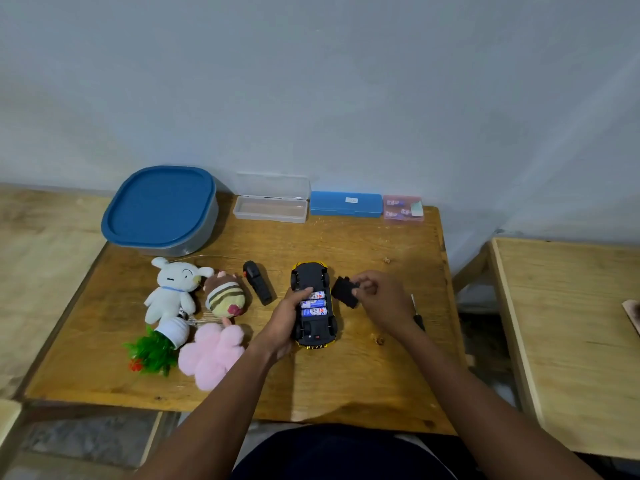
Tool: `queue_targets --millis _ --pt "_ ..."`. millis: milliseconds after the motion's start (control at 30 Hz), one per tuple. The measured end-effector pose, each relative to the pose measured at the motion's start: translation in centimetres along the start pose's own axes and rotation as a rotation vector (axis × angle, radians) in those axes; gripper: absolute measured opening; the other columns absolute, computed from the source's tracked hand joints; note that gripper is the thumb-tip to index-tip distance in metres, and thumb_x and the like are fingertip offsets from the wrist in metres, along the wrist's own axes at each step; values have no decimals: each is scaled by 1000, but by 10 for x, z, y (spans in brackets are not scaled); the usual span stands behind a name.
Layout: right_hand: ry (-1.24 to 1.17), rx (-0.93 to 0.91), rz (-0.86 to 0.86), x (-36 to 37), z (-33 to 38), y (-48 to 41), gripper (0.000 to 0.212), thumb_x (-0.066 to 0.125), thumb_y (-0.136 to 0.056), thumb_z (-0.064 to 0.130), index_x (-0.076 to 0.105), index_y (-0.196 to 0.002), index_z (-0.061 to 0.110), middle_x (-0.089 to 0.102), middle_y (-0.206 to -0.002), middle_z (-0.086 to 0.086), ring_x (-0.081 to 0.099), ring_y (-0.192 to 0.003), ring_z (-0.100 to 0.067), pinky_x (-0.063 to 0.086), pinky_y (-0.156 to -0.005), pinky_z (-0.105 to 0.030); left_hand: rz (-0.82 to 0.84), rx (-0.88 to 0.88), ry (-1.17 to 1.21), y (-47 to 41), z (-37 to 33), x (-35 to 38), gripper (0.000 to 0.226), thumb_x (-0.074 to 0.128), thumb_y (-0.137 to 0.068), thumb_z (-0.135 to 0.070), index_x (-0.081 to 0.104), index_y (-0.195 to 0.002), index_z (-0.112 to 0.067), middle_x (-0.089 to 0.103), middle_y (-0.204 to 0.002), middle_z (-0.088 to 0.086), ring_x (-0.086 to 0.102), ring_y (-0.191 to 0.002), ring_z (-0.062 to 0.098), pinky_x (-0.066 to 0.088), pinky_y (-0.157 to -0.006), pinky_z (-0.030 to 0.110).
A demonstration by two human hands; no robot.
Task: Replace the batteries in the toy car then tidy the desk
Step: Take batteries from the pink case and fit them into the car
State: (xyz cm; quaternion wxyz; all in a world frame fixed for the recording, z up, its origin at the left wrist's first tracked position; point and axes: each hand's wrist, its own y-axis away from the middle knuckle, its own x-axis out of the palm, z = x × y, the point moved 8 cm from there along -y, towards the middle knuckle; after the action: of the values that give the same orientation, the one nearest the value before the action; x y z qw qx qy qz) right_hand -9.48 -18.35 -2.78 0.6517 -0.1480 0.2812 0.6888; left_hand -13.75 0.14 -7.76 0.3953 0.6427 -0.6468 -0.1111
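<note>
The right hand (379, 299) pinched a flat black plastic battery cover (344, 292) in its curled fingertips, held just left of its knuckles. Beyond it, the left hand (287, 322) gripped the upturned yellow toy car (317, 332), three blue-and-white batteries (314, 304) seated beside its fingers.

A blue-lidded tub (161, 206) sits at the back left of the desk (363, 375). To its right, an open clear case (270, 209) and a blue case (345, 204) line the wall (311, 81). Nearer lie a white plush (173, 289), a striped plush (225, 296), a pink plush (213, 355), a tipped potted plant (159, 348) and a black remote (258, 282). A second table (571, 341) stands to the right.
</note>
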Motion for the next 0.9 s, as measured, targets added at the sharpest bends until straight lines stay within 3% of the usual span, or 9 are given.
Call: queue_targets --millis 300,400,533,700,900 --pt "-132 -183 -32 -27 50 2 23 65 -90 5 73 -106 19 66 -89 6 61 -79 9 49 -65 -8 34 23 10 -2 -14 10 43 48 -101 -41 69 -116 -7 73 -97 15 70 -82 32 55 -83 45" --pt "-184 -247 -101 -36 61 6 25 64 -90 3 72 -108 19 67 -91 6 62 -83 6 50 -66 -9 59 46 12 1 -20 13 46 45 -102 -45 70 -115 -8 73 -96 15 70 -81 32 55 -83 44" --pt "-186 -290 49 -18 67 7 25 67 -88 2 75 -105 19 74 -92 4 67 -84 -2 53 -72 -14 105 96 -20 6 -28 22 50 39 -105 -47 66 -128 -13 72 -109 19 69 -88 31 54 -85 45" --pt "-199 -304 47 -11 69 5 24 68 -89 3 77 -106 17 76 -87 1 70 -80 -5 58 -74 -21 140 110 -41 11 -32 33 51 37 -105 -49 65 -130 -15 70 -118 18 66 -100 34 53 -88 47" --pt "-182 -280 89 -4 62 0 22 68 -89 6 77 -106 17 76 -85 -1 70 -81 -5 56 -77 -20 155 118 -25 12 -35 36 47 38 -105 -47 65 -129 -17 71 -119 17 68 -101 31 55 -88 46"
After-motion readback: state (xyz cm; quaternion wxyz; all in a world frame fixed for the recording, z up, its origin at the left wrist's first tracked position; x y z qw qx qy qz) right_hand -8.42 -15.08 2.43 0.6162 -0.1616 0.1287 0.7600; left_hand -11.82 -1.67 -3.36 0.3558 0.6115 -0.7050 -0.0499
